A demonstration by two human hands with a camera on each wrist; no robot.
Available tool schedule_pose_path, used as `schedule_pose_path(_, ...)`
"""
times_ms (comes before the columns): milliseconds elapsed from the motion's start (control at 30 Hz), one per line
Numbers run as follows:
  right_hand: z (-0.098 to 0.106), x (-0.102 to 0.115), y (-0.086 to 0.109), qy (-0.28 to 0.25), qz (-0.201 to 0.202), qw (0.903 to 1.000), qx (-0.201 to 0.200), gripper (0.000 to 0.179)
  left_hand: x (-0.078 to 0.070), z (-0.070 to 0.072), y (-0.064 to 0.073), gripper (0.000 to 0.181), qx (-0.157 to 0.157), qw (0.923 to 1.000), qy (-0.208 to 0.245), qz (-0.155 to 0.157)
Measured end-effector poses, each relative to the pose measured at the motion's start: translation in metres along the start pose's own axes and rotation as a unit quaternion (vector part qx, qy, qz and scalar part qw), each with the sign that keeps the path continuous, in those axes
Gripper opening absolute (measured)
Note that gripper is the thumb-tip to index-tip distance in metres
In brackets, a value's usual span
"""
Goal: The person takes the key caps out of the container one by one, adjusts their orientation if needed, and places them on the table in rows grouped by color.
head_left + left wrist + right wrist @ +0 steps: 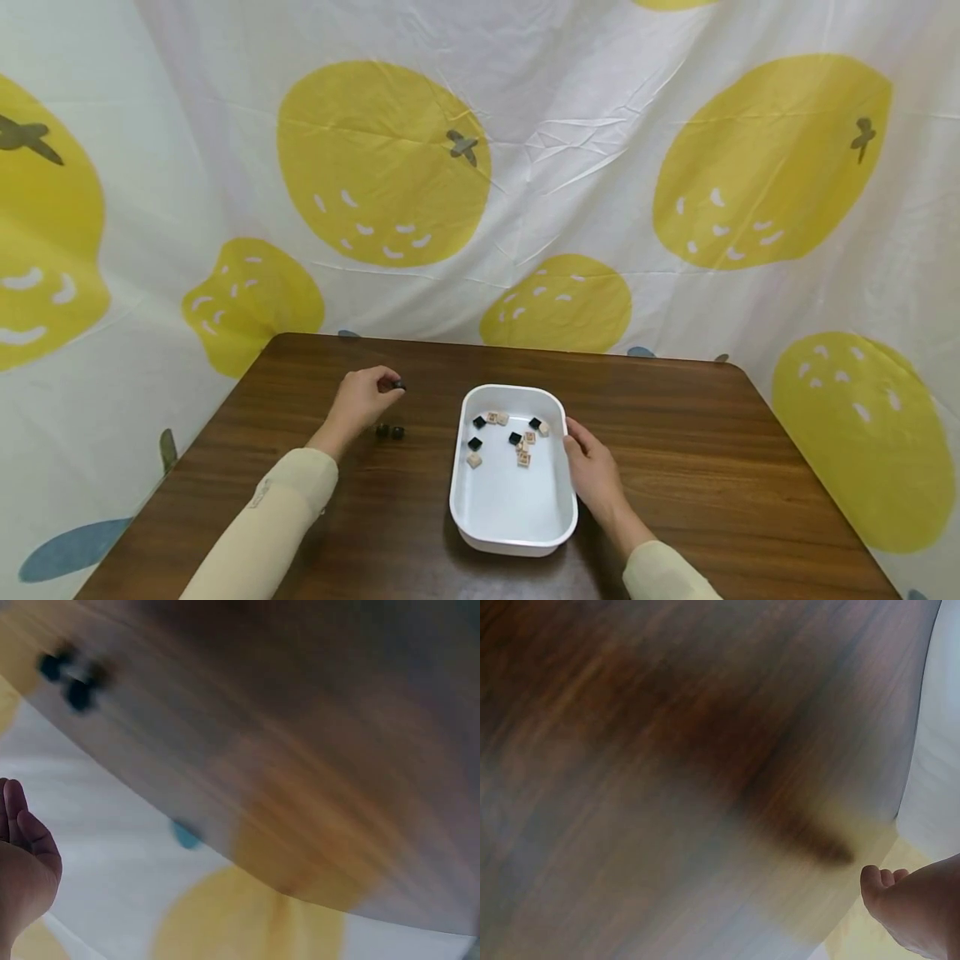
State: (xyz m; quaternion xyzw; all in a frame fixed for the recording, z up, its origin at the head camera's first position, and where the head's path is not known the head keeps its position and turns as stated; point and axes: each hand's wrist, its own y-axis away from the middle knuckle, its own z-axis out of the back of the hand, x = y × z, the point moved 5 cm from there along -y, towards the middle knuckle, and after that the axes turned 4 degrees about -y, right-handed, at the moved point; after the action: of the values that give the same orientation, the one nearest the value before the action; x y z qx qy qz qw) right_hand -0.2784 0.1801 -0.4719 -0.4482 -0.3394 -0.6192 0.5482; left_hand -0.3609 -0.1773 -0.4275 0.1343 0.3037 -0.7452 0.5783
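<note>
Pinched between thumb and fingertips of the left hand (363,400): a small dark piece (400,386), mostly hidden by the fingers, at the far left part of the table (667,442); touching the wood or just above it, hard to tell. Slightly nearer, two more dark pieces (397,432) side by side. Likely light and stiff, with smooth faces apt to slip from a loose pinch; best taken by two opposite sides, with fingertips only. Probably not fragile, but quick to skid if nudged.

To the right of these, a white tray (516,512), held by the right hand (596,477) at the right long rim. Probably light and rigid, best steadied by that rim. Oblong, round-cornered, with a satiny sheen; enamel, metal or plastic, impossible to say.

Inside, toward the far half, squarish black pieces (515,438) scattered among pale pieces (523,459), some with reddish-brown marks. Underneath, dark brown streaked grain with a soft gloss. On both forearms, cream sleeves (258,521) of soft-looking fabric. Beyond, a white hanging cloth (577,158), creased, printed with large yellow fruit.
</note>
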Motion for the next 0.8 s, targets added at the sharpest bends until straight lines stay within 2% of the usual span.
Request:
schedule_pose_path(67,0.000,0.000,0.000,0.001,0.001,1.0000,0.001,0.041,0.018,0.007,0.005,0.020,0.012,0.9998,-0.007,0.015)
schedule_pose_path(167,0.000,0.001,0.000,0.005,0.001,1.0000,0.001,0.041,0.040,0.016,0.013,0.020,0.034,0.9989,-0.022,0.022)
schedule_pose_path(333,0.001,0.001,0.000,0.009,-0.002,1.0000,0.001,0.042,0.063,0.019,0.024,0.017,0.072,0.9963,-0.044,0.019)
schedule_pose_path(533,0.001,0.002,0.001,0.012,-0.004,0.9999,0.002,0.042,0.070,0.008,0.029,0.015,0.111,0.9923,-0.054,0.003)
schedule_pose_path(700,0.001,0.003,0.002,0.017,-0.007,0.9998,0.002,0.042,0.068,0.000,0.029,0.015,0.121,0.9908,-0.059,-0.014)
schedule_pose_path(800,0.001,0.004,0.002,0.018,-0.009,0.9998,0.004,0.042,0.068,-0.003,0.029,0.015,0.121,0.9910,-0.055,-0.010)
